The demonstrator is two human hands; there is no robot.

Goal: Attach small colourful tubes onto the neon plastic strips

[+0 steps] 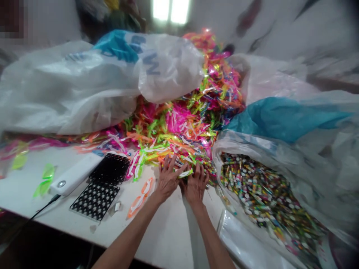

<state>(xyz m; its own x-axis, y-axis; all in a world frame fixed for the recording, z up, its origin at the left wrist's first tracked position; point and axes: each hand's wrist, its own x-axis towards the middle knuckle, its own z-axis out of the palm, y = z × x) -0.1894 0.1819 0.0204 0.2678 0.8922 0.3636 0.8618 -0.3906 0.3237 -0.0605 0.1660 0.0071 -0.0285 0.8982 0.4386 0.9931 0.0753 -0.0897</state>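
My left hand (168, 177) lies at the near edge of a heap of neon plastic glasses (157, 144), its fingers spread over the pieces. Close beside it, my right hand (196, 185) rests on the same edge with its fingers apart and slightly bent. A lime and white piece (185, 173) shows between the two hands; I cannot make out whether fingertips touch it. One orange pair of glasses (142, 197) lies apart on the white table (171, 228), left of my left wrist. What lies under the palms is hidden.
A white device (75, 175) with a cable and black dotted trays (95, 200) stand left. On the right, an open plastic bag (303, 164) holds many small multicoloured pieces (260, 194), near clear plastic sleeves (244, 239). A large white sack (70, 89) covers the heap's back left.
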